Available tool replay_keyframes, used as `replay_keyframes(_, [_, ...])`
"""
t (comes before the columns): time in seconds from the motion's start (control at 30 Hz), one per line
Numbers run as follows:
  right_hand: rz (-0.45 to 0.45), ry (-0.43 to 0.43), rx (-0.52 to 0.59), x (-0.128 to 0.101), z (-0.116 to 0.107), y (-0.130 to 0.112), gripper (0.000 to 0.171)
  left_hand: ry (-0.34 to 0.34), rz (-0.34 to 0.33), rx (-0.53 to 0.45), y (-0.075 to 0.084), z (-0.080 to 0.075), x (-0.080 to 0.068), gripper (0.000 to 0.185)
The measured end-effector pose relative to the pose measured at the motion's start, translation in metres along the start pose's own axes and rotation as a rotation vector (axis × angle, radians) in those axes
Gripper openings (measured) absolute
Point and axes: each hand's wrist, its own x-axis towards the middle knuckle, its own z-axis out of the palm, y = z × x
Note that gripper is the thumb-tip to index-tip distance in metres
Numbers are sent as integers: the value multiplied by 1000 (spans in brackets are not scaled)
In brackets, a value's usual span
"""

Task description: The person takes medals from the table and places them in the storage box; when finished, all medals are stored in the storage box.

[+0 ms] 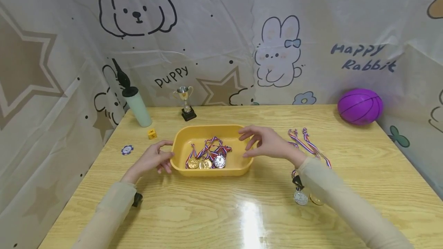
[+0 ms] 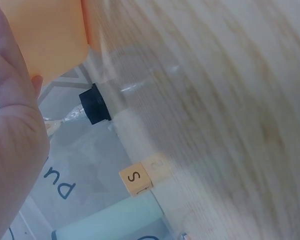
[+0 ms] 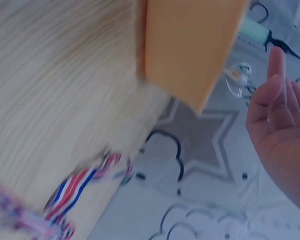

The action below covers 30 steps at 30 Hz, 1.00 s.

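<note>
Yellow basin (image 1: 211, 172) on table (image 1: 194, 210), long axis running between my hands; left hand (image 1: 156, 158) nearer, at left rim, can't tell if gripping; right hand (image 1: 268, 143) over right end, fingers parted, empty.

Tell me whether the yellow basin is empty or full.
Neither: the basin holds three visible medals with striped ribbons, bare space beside them.

The yellow tub (image 1: 212, 172) bars sideways passage, open above.

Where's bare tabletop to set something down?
Free: table between the sleeves, in front of the tray; back strip between trophy and ball; right side, past the ribbons. Crowded: left rear, with bottle, cube and chip; medals beside the right sleeve.
</note>
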Motion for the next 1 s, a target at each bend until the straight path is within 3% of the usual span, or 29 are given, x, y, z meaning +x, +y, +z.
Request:
replay_keyframes(0.27, [56,41,46,-63,-31,16,68,-1,3,-14,-2,-1,1,60])
replay_keyframes(0.53, [81,-21,36,-122,-38,40,66,-5,-7,-15,0,0,2,61])
replay_keyframes(0.73, [123,4,-104,-146,-26,49,65,-13,5,-7,-2,-1,3,59])
replay_keyframes(1.0, [109,1,-102,-159,-10,60,65,-8,0,-1,-2,-1,2,59])
